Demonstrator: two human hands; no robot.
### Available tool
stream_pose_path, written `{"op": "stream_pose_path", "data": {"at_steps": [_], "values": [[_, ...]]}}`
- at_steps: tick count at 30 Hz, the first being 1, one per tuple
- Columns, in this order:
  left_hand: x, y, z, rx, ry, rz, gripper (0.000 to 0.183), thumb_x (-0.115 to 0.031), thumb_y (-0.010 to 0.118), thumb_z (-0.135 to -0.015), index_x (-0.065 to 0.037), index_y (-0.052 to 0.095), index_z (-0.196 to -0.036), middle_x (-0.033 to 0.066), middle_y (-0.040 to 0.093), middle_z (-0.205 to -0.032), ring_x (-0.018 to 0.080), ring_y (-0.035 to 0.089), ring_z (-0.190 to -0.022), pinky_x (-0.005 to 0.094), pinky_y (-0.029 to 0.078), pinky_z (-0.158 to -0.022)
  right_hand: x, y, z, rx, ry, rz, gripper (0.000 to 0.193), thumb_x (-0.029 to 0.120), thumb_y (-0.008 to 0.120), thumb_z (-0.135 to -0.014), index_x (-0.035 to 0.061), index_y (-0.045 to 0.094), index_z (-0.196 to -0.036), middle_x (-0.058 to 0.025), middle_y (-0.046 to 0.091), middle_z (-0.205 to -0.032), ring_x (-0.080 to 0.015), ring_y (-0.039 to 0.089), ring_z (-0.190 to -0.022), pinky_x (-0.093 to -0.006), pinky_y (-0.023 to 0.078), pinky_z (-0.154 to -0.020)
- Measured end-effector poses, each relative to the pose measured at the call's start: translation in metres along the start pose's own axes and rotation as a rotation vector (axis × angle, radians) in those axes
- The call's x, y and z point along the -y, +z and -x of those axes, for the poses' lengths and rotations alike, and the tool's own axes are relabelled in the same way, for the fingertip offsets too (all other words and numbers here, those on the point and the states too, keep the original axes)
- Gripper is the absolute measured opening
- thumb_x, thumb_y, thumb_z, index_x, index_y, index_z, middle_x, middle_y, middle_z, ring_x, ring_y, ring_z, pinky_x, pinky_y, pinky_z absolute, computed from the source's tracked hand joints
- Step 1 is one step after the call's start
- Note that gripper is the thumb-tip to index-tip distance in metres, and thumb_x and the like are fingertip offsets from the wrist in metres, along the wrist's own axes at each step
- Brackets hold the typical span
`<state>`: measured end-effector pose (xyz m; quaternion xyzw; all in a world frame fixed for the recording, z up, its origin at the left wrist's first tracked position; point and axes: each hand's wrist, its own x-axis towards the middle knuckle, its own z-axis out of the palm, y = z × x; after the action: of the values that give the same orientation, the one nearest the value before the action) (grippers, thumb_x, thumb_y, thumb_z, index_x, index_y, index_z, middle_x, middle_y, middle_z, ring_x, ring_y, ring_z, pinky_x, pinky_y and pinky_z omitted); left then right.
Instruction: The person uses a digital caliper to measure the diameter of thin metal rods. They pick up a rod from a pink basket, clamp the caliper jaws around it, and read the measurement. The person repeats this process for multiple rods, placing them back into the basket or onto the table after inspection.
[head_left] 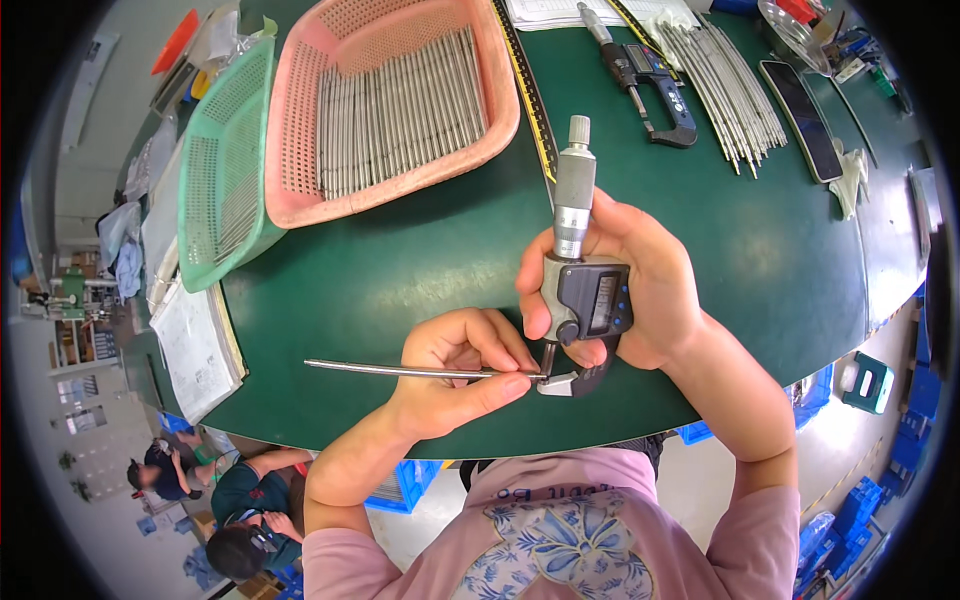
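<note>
A thin metal rod (390, 370) lies across the fingers of my left hand (450, 370), which pinches it near its right end. That end sits at the jaws of a digital micrometer (592, 300), though whether both jaws touch it I cannot tell. My right hand (650, 280) is wrapped round the micrometer's frame, its silver thimble pointing away from me. Beyond, a pink plastic basket (390, 200) holds a row of similar metal rods (400, 110). A green basket (215, 270) with more rods stands left of it.
A second micrometer (655, 95), a loose bundle of rods (725, 95) and a phone (802, 120) lie at the far right of the green table (340, 290). Papers (195, 350) rest at the left edge. Two people (250, 510) sit at the lower left.
</note>
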<state>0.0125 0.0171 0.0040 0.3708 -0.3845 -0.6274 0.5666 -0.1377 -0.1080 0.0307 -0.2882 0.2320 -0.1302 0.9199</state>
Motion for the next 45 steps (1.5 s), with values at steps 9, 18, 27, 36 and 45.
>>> {"op": "stream_pose_path", "data": {"at_steps": [9,18,27,36,45], "values": [[-0.002,0.002,0.001,0.016,-0.062,-0.017,0.015,0.006,0.062,-0.073,-0.001,0.051,-0.079,0.0107,0.055,-0.086,0.0146,0.057,-0.079,0.0265,0.047,-0.072,-0.001,0.003,-0.001,-0.005,0.012,0.092,0.059,0.054,0.039,-0.082,-0.0019,0.057,-0.079,-0.0092,0.058,-0.062,-0.0120,0.044,-0.038,-0.0212,0.034,-0.036],[0.000,-0.002,0.000,0.054,-0.065,-0.052,0.016,0.006,0.063,-0.073,-0.002,0.050,-0.079,0.0093,0.054,-0.087,0.0142,0.057,-0.080,0.0262,0.047,-0.073,-0.002,-0.001,0.001,0.062,0.012,-0.008,0.068,0.061,0.035,-0.080,-0.0025,0.057,-0.079,-0.0091,0.058,-0.062,-0.0127,0.046,-0.041,-0.0207,0.035,-0.037],[0.002,-0.004,0.000,0.004,-0.078,0.038,0.016,-0.002,0.063,-0.074,-0.001,0.050,-0.083,0.0111,0.056,-0.088,0.0165,0.057,-0.081,0.0288,0.048,-0.073,-0.005,0.005,-0.001,-0.044,-0.062,0.143,0.072,0.064,0.024,-0.081,-0.0010,0.056,-0.079,-0.0132,0.058,-0.063,-0.0148,0.047,-0.041,-0.0225,0.035,-0.032],[-0.001,-0.005,-0.003,-0.158,-0.144,0.090,0.021,-0.014,0.058,-0.076,0.000,0.048,-0.087,0.0183,0.057,-0.086,0.0241,0.059,-0.074,0.0322,0.049,-0.067,-0.006,-0.003,-0.001,0.007,-0.188,0.116,0.067,0.064,0.028,-0.082,0.0019,0.054,-0.084,-0.0098,0.058,-0.065,-0.0132,0.045,-0.039,-0.0216,0.036,-0.038],[-0.011,-0.017,-0.006,-0.232,0.137,-0.183,0.013,-0.007,0.057,-0.071,-0.001,0.048,-0.077,0.0106,0.056,-0.070,0.0153,0.053,-0.058,0.0267,0.045,-0.056,-0.008,-0.001,0.010,0.305,-0.207,0.144,0.070,0.064,0.031,-0.079,-0.0003,0.059,-0.086,-0.0100,0.061,-0.069,-0.0112,0.051,-0.046,-0.0206,0.039,-0.039]]}}
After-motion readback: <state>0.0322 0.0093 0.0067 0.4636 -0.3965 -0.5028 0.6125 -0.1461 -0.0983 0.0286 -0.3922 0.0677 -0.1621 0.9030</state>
